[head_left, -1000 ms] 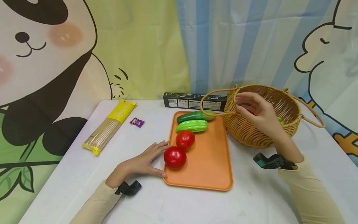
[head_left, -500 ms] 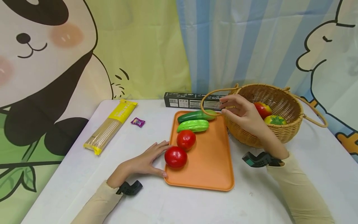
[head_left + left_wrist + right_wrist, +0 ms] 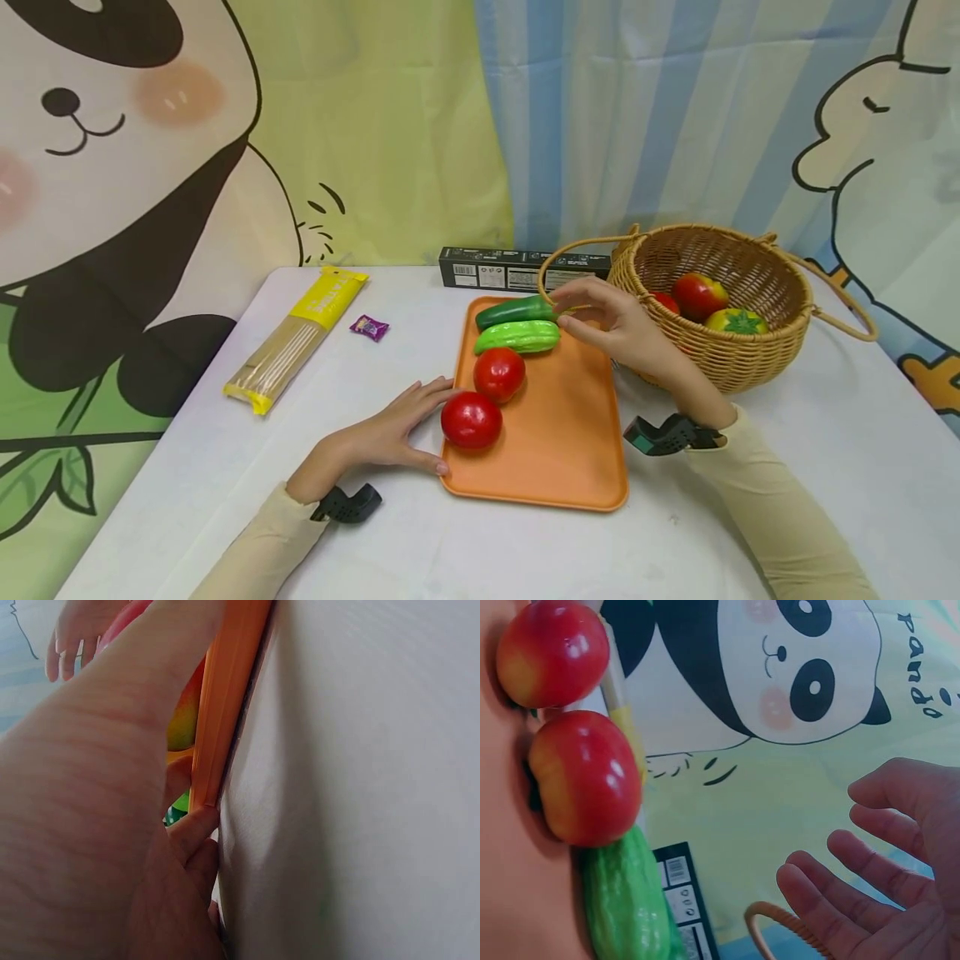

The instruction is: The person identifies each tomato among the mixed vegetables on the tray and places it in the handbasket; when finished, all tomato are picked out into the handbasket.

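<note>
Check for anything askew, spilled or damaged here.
Nothing looks spilled or damaged. Mildly askew: the wicker basket has its tray-side handle jutting out across the end of the dark green cucumber in the head view, a possible snag. A purple-wrapped candy lies by itself off the tray.

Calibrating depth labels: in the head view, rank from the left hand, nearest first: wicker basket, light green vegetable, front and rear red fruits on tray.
From the left hand:
1. Front red fruit: beside the hand, left edge of orange tray.
2. Rear red fruit: just beyond it.
3. Light green vegetable: farther back on the tray.
4. Wicker basket: right of the tray.
</note>
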The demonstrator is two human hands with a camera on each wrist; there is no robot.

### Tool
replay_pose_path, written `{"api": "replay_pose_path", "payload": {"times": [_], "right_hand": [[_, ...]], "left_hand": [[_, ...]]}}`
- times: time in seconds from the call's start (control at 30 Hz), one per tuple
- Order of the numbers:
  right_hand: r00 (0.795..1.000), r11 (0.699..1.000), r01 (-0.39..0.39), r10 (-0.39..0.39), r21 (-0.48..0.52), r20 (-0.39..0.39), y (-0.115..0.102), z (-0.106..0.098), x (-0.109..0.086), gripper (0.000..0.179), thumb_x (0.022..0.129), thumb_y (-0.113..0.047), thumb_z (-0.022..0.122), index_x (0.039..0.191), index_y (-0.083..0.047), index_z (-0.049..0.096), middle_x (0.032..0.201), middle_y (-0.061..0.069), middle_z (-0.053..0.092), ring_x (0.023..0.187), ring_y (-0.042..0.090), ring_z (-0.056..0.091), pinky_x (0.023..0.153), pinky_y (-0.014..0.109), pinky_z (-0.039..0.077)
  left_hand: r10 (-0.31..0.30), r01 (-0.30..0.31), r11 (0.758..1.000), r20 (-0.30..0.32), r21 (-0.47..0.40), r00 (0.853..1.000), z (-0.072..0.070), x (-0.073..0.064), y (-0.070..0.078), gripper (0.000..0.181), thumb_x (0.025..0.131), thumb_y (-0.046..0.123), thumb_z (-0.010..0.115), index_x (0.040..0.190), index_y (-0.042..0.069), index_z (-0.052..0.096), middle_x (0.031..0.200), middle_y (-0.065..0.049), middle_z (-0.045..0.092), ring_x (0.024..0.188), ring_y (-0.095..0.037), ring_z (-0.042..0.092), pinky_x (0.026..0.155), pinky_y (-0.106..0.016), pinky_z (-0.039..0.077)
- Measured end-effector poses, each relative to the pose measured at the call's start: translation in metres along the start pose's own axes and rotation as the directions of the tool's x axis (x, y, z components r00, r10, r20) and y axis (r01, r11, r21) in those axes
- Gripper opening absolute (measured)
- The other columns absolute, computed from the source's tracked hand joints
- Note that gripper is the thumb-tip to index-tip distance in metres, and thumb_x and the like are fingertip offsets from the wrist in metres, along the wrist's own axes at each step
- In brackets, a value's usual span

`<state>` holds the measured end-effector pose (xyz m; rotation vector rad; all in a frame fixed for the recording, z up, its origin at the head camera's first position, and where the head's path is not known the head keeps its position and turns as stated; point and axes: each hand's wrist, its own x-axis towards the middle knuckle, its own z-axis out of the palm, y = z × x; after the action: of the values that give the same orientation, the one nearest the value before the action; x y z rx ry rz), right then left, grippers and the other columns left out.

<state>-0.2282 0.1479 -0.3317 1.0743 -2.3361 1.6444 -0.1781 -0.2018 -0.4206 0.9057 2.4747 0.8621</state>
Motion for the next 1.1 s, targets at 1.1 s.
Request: {"api": "replay_pose_path", "payload": {"times": [1.1], "right_hand": [[0.837, 0.950, 0.195, -0.031, -0.245, 0.546, 0.036, 0.051, -0.004, 0.052, 0.091, -0.019, 0.069, 0.140, -0.016, 0.052, 0.147, 0.009, 0.036, 0.137, 0.028, 0.029, 0.111, 0.053, 0.031]], "left_hand": [[0.026, -0.026, 1.000, -0.014, 0.012, 1.000, 0.000, 0.000, -0.001, 0.097, 0.074, 0.052, 0.079, 0.153, 0.025, 0.031, 0.161, -0.002, 0.021, 0.150, -0.028, 0.008, 0.120, -0.055, 0.004]]}}
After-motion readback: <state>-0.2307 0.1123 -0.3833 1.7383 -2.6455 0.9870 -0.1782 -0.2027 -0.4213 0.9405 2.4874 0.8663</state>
